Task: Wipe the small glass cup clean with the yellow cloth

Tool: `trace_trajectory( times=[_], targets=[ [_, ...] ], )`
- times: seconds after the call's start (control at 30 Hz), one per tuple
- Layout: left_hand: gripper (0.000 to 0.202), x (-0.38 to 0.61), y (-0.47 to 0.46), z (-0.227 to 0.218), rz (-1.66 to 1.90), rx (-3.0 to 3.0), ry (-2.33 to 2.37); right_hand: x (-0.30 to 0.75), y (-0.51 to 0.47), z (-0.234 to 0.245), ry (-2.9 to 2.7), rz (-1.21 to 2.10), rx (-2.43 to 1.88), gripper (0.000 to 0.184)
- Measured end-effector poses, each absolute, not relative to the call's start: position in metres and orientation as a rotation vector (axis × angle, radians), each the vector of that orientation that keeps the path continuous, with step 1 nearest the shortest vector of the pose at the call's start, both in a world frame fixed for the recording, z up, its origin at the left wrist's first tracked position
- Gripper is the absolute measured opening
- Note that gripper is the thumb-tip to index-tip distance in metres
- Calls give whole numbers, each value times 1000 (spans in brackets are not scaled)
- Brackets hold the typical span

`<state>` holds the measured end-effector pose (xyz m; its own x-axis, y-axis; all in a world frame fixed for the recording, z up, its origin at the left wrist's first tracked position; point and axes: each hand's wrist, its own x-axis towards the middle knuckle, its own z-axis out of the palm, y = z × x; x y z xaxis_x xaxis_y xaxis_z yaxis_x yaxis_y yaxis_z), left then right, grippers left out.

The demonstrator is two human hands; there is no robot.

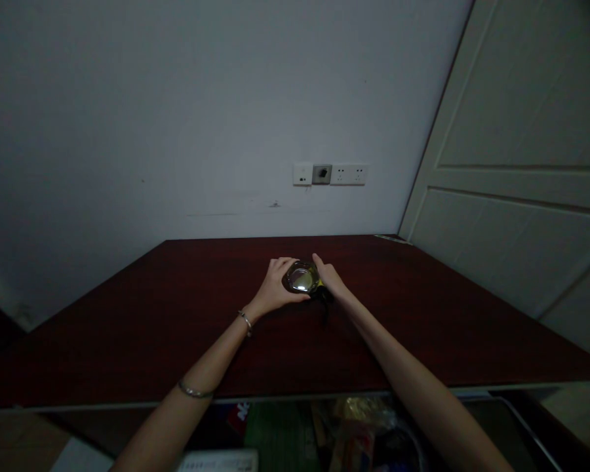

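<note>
A small round dark object with a shiny reflective face and a yellow-green part (303, 279) rests on the dark red table (177, 328), near its middle. My left hand (275, 285) curls around its left side, fingers wrapped on the rim. My right hand (328, 276) grips its right side, fingers pressed against it. A short dark strap or cord (325, 313) trails from the object toward me. Two thin bangles sit on my left forearm.
A white wall stands behind the table with a row of sockets (330, 174). A pale door (516, 164) is at the right. Below the table's front edge lie mixed packets and bags (324, 432).
</note>
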<state>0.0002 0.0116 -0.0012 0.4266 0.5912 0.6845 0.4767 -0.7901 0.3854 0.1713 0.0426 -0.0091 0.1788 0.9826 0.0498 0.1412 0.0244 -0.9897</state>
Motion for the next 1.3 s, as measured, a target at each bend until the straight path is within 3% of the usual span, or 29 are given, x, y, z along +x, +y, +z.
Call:
trace_trajectory(
  times=[0.27,0.47,0.63,0.8,1.0,1.3],
  targets=[
    [68,1,13,2,1467,2350,1039,188,49,-6,-1149,762,-1282,51],
    [63,-6,22,5,1599,2209,1172,197,47,-17,-1622,-35,-1160,38],
    [60,-9,25,6,1635,2210,1194,184,42,-29,-2012,-273,-1260,31],
    [59,-8,25,5,1622,2239,1194,171,35,-35,-2274,-226,-1231,27],
    [60,-8,26,2,1594,2271,1198,167,23,-33,-2310,-53,-1206,39],
    [61,-11,25,4,1533,2247,1202,183,26,-7,-2096,333,-1213,24]
  ],
)
